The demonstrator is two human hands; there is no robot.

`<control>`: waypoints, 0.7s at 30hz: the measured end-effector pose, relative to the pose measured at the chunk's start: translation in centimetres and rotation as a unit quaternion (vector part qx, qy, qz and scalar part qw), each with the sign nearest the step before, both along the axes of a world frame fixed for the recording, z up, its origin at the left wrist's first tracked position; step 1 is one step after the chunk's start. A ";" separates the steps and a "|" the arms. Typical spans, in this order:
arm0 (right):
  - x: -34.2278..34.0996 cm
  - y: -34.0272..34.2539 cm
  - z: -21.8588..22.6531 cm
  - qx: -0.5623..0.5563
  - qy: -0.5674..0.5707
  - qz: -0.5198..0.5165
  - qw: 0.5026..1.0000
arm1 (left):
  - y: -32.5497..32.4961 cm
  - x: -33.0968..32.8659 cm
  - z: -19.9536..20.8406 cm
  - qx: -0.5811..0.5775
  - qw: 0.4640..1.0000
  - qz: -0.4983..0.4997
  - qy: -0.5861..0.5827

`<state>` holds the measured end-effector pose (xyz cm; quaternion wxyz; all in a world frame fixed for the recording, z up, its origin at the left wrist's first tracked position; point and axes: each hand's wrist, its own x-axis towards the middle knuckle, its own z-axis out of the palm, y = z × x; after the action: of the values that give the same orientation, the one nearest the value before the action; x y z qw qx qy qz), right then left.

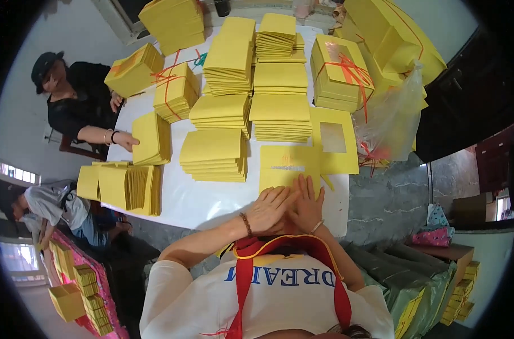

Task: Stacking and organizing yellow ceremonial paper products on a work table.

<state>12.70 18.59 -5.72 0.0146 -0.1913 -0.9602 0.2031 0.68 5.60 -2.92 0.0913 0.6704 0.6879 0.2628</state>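
A yellow paper piece (287, 155) with orange print and a silvery patch lies at the table's near edge. My left hand (270, 207) rests flat on its lower part, fingers stretched toward my right hand. Beside it, my right hand (308, 204) also lies on the yellow paper with fingers extended and slightly apart. The hands touch or overlap, and their lower parts partly hide each other. Just to the right is a yellow sheet (345, 148) with a pale rectangular window, partly under the first piece. A stack of folded yellow paper (213, 148) stands to the left.
More yellow stacks (279, 113) fill the middle of the white-covered table (175, 192). Bundles tied with red ribbon (340, 76) stand right and left. A clear plastic bag (389, 127) hangs at the right edge. Across the left side, a co-worker's hand (129, 140) touches a yellow stack.
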 end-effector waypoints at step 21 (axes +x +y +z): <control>-7.5 2.7 -1.2 -0.033 0.349 0.202 0.914 | -13.3 -4.7 -0.4 0.035 0.979 0.106 0.171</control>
<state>5.21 21.25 -6.90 0.3013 0.0895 -0.9048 0.2873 -4.07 -7.73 -3.31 -0.0796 0.6314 0.7508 0.1769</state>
